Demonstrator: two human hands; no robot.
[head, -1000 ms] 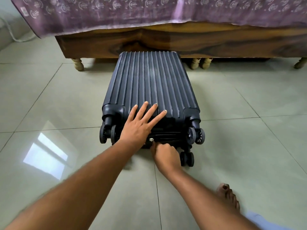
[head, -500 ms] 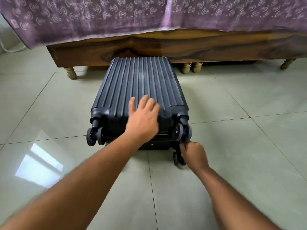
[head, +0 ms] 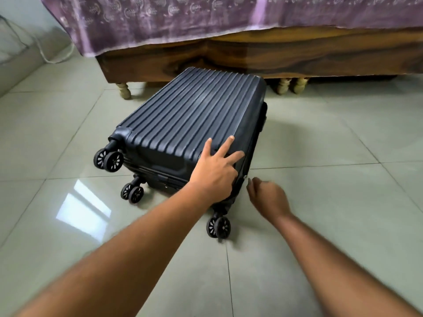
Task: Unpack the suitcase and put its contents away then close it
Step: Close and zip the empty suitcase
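Just in front of the dark wooden bed frame [head: 274, 56], with its purple patterned bedspread [head: 206, 17] hanging over the edge, lies the navy-black ribbed hard-shell suitcase [head: 194, 115], flat on the pale green tiled floor [head: 332, 156], wheels toward the person and angled a little off square to the bed. It looks fully closed, so the unpacking has not started. The left hand [head: 215, 172] lies spread on the near right corner of the shell, fingers straight and fanned, pressing down and holding nothing. The right hand [head: 267, 197] hangs just beside that same corner, off the bed side of the case, its fingers loosely curled toward the small silver zipper pull [head: 245, 177]; whether that grip is actually pinched on the pull I cannot tell, the hand is blurred. My read is that the zip is being run open. To do it well, keep the flat left hand weighting the lid so the wheeled case does not skate on the glossy tile, pull along the seam rather than outward, and ease round the corner by the black twin caster [head: 218, 227].
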